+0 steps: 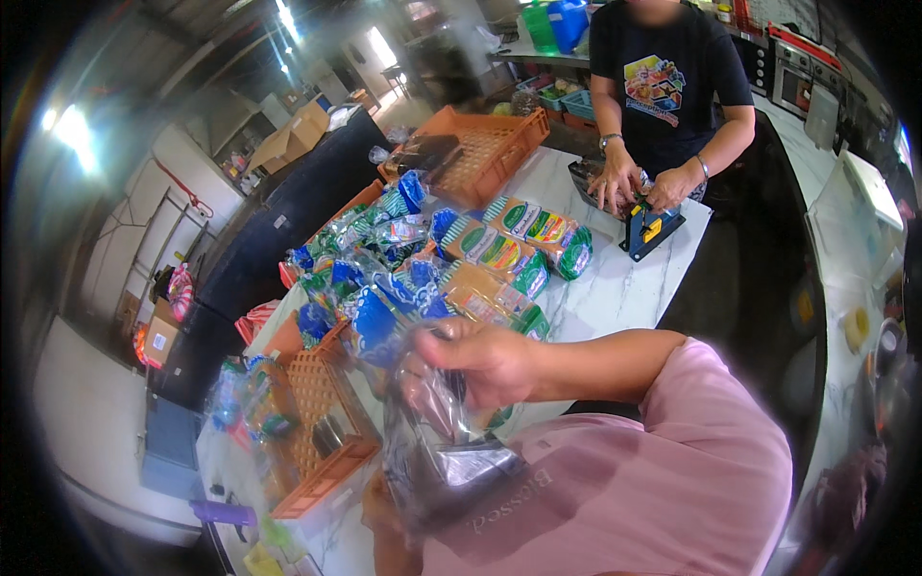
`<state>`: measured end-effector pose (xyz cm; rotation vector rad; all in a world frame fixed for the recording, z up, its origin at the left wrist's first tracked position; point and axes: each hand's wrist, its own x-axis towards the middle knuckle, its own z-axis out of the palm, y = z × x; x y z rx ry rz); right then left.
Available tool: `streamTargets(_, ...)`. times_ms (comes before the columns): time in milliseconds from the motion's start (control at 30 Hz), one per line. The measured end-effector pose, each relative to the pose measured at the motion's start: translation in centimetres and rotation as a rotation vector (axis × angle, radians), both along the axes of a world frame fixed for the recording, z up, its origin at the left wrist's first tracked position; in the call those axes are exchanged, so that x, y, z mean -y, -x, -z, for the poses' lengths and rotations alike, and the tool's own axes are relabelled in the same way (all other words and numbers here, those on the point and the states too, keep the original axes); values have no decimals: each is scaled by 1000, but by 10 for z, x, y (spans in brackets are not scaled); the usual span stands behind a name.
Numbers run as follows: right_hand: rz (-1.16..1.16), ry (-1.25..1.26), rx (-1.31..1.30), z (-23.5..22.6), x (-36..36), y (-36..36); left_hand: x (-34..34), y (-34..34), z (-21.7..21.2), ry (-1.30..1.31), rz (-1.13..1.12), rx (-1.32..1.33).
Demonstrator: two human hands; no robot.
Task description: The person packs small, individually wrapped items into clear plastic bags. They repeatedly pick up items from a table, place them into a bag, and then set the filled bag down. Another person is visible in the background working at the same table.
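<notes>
My right hand [485, 363] is closed on the gathered top of a clear plastic bag [447, 470], held up in front of my pink shirt. Something dark shows low in the bag, but I cannot make out what it is. My left hand [382, 504] is low behind the bag, its fingers hidden. Just beyond my right hand lie bagged loaves of sliced bread [485, 293] in green and orange printed wrappers. Beside them, blue-and-white gathered bag ends [379, 312] stick up from a heap of packed loaves.
An orange plastic crate [327, 461] stands at the near left; another orange crate [480, 144] is at the far end of the white marbled table [624, 298]. Across it, a person in a dark shirt [663, 86] works a bag at a black-and-yellow tabletop bag sealer [653, 230].
</notes>
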<state>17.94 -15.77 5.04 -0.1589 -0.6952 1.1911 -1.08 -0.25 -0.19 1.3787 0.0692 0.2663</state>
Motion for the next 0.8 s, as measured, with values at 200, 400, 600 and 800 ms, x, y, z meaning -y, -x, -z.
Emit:
streamTargets(200,-119,-2,760,63,-20,17,-25,-13,-6,175,-144,320)
streamTargets(400,30,98,650,31,-13,13,-14,-20,-7,260,-315,356)
streamTargets(600,-80,-143,-196,19,-28,2,5,-13,20,77,-110,52)
streamTargets(800,-266,19,-110,36,-28,25,-20,-21,15,138,-119,175)
